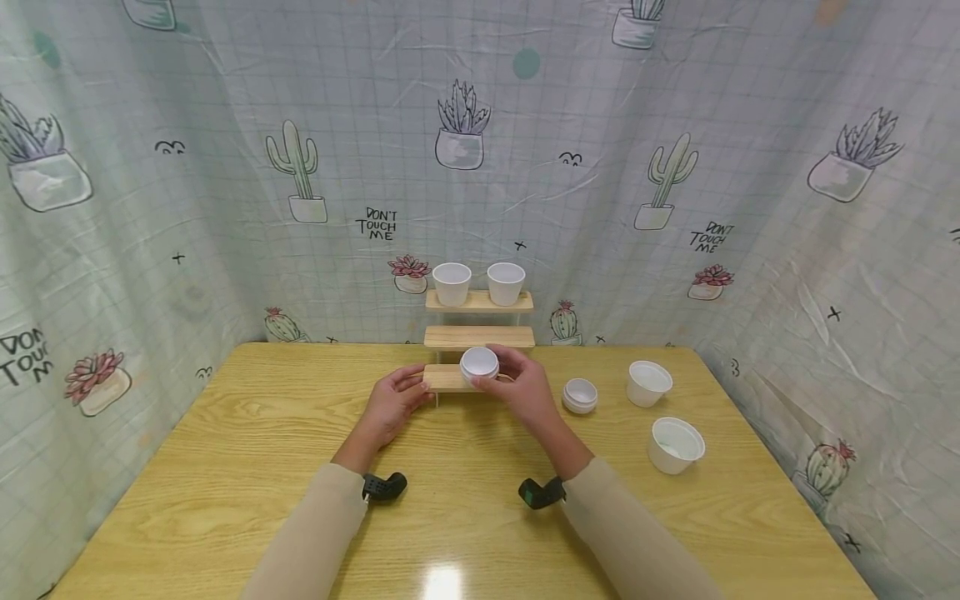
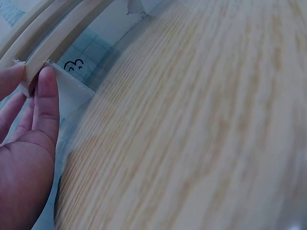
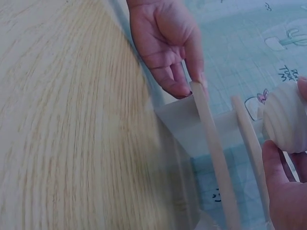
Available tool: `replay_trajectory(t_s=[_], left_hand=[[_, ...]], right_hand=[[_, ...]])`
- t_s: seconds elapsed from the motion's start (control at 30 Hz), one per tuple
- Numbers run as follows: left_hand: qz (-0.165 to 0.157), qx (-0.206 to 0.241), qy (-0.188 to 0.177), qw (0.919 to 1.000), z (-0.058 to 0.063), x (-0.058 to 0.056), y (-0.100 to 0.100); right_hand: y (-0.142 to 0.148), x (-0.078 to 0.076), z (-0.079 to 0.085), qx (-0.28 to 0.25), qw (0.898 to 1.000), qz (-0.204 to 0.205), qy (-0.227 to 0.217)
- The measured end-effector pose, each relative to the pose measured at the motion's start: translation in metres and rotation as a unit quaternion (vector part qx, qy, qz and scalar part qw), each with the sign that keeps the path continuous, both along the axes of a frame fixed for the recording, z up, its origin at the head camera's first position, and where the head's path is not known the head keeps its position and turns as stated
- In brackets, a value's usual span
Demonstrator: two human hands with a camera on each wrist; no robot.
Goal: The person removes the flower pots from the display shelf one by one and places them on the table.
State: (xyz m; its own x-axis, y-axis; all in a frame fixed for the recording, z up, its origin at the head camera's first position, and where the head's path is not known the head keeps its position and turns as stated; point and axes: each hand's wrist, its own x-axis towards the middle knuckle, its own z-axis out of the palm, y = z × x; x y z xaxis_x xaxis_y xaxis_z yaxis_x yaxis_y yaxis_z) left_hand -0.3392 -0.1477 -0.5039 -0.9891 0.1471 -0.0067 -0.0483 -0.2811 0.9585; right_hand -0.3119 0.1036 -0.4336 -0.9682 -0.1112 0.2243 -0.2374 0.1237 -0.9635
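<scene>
1. Your left grip [image 1: 393, 404] pinches the left end of the lowest plank [image 1: 442, 378] between thumb and fingers. A dark wrist device [image 1: 386, 487] sits on your side of that grip.
2. Just right of your left grip is the three-tier stand [image 1: 480, 336], its wooden planks stepping up and away from both your grips.
3. Beyond your grips, on the top plank [image 1: 478, 302], a left white cup [image 1: 452, 286] and a right white cup [image 1: 506, 285] stand upright, slightly apart, with the patterned curtain [image 1: 525, 192] behind them.
4. Between your two grips is the white pot [image 1: 479, 364], mouth up, over the right part of the lowest plank; whether its base touches the wood is hard to tell from these angles.
5. Your right grip [image 1: 525, 387] holds that pot, thumb on the near side and fingers round the far side.
6. Near your right grip, to its right, a smaller pot [image 1: 580, 396] stands on the worktop [image 1: 300, 417].
7. Well right of that grip stand a far cup [image 1: 648, 383] and, closer to you, a near cup [image 1: 675, 445], both white and upright.
</scene>
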Motion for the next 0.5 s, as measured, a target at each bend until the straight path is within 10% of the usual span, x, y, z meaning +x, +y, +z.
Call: replay_trajectory(t_s=[0.5], left_hand=[[0.001, 0.001, -0.005, 1.0000, 0.001, 0.000, 0.001]], right_hand=[[-0.007, -0.011, 0.008, 0.007, 1.000, 0.003, 0.011]])
